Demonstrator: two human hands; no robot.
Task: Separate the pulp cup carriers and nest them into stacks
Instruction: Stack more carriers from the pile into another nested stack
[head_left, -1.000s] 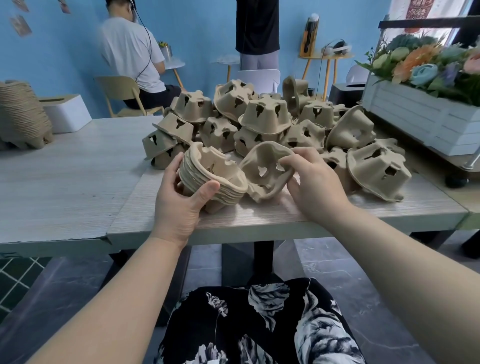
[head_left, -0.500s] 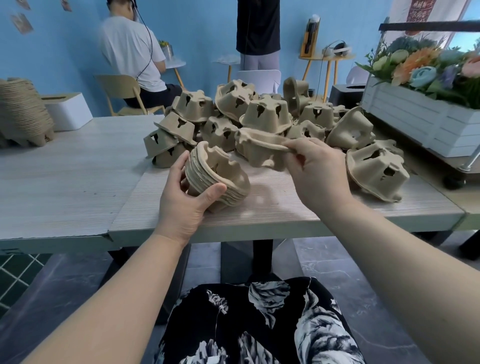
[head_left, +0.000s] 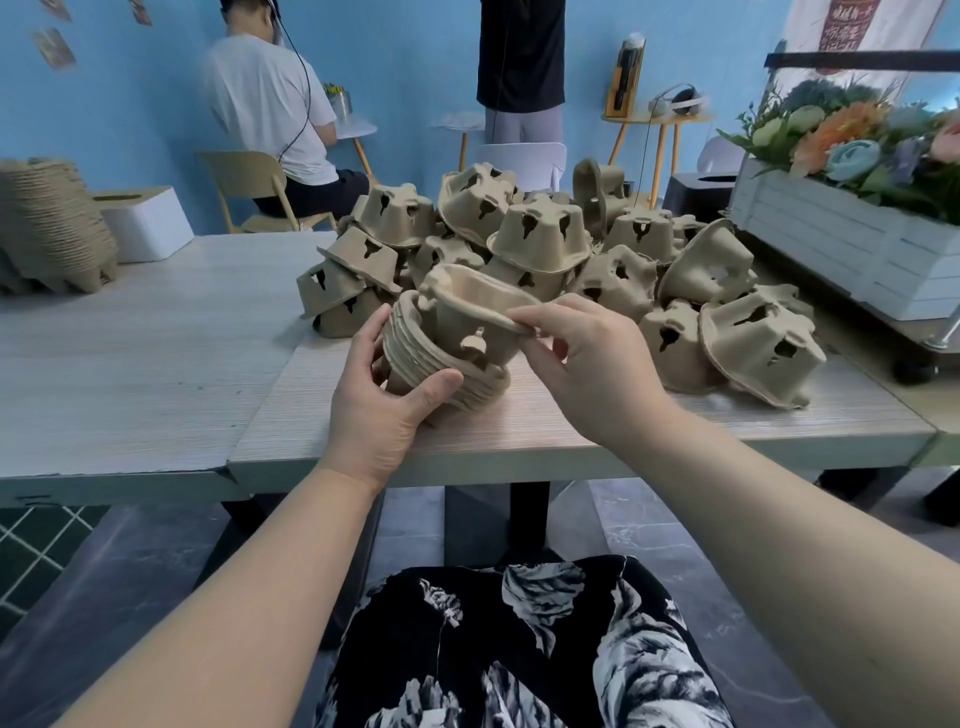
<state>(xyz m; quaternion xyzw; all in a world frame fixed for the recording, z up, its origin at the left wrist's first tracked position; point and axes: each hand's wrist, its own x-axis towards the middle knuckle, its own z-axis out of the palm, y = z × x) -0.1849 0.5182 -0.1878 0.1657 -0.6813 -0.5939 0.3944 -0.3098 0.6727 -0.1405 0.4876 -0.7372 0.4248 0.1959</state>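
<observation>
My left hand (head_left: 384, 395) grips a small nested stack of brown pulp cup carriers (head_left: 415, 358), tilted with its open side up, near the table's front edge. My right hand (head_left: 587, 358) pinches the rim of a single pulp carrier (head_left: 467, 312) that sits partly inside the top of that stack. Behind both hands lies a loose heap of several unstacked carriers (head_left: 540, 239), most of them upside down.
A tall finished stack of carriers (head_left: 52, 228) stands at the table's (head_left: 145, 358) far left beside a white box (head_left: 145, 218). A white planter with flowers (head_left: 857, 228) stands at the right. Two people are by the blue wall behind.
My right hand picked a single carrier out of the heap, lifted it, turned it open side up and brought it left onto the stack in my left hand.
</observation>
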